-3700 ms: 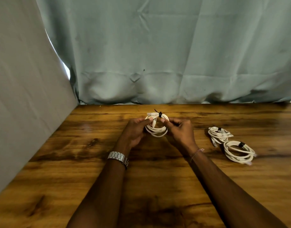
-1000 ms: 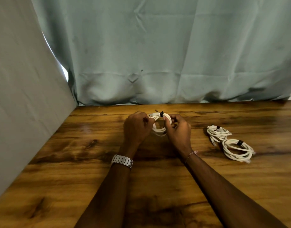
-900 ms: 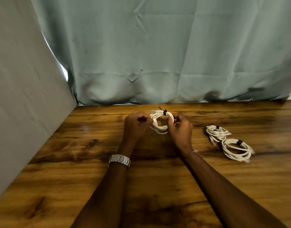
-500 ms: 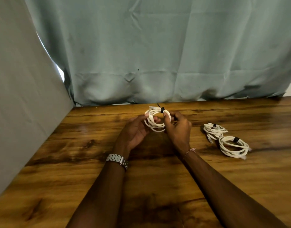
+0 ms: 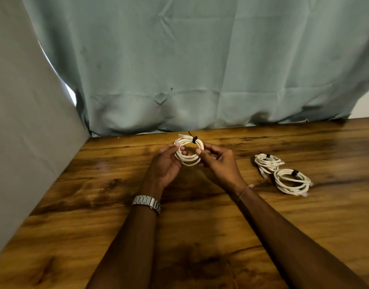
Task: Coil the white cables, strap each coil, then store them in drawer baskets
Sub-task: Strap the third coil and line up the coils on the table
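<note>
A white cable coil (image 5: 189, 159) with a black strap (image 5: 194, 139) at its top hangs above the wooden table (image 5: 96, 195) between my hands. My left hand (image 5: 165, 163) grips the coil's left side with thumb and fingers. My right hand (image 5: 219, 163) pinches its right side, palm turned up. Two more strapped white coils lie on the table to the right: a smaller coil (image 5: 267, 162) and a larger coil (image 5: 292, 181) touching it in front.
A teal curtain (image 5: 200, 69) hangs along the table's far edge. A grey panel (image 5: 27, 132) walls off the left side. No drawer or basket is in view.
Both hands have turned palm up and opened out a little while still holding the coil. The coil has stayed in the same spot above the table.
</note>
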### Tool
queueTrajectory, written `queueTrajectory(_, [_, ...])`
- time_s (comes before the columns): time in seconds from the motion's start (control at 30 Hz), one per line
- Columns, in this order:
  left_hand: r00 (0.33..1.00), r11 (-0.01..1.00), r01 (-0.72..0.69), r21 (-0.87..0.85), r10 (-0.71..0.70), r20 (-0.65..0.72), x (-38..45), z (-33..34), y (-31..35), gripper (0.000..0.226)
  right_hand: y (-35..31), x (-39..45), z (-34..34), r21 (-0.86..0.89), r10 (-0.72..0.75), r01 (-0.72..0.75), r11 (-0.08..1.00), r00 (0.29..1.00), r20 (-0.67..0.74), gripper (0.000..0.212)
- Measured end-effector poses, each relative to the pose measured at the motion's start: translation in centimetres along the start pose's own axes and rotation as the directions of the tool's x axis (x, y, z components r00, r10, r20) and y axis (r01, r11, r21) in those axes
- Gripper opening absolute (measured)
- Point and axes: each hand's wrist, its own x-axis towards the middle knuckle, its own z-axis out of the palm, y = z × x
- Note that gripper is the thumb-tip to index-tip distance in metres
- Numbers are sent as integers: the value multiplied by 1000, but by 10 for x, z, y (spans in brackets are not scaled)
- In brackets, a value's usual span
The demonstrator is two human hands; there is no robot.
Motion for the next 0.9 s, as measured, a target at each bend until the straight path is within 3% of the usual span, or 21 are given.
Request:
queueTrajectory(0.17, [1000, 981, 22, 192, -22, -3, -1, 6, -2, 26, -11, -9, -9, 124, 98, -87, 988, 992, -85, 34])
queueTrajectory(0.33, [997, 907, 76, 415, -72, -25, -9, 21, -9, 9, -18, -27, -36, 129, 185, -157, 979, 952, -244, 31])
queueTrajectory(0.57, [981, 828, 187, 528, -189, -51, -10, 55, -41, 26, -20, -66, -71, -67, 139, -173, 983, 925, -353, 21])
queueTrajectory(0.67, [974, 757, 219, 615, -209, -90, -10, 62, -54, 32, -14, -76, -83, -145, 173, -239, 960, 916, -361, 29])
queueTrajectory(0.77, [968, 682, 242, 690, -221, -121, -12, 68, -58, 31, -13, -82, -90, -331, 166, -282, 901, 927, -338, 40])
queueTrajectory(0.9, [976, 552, 218, 805, -142, -167, -17, 78, -58, 17, -24, -92, -97, -480, 139, -261, 838, 951, -275, 49])
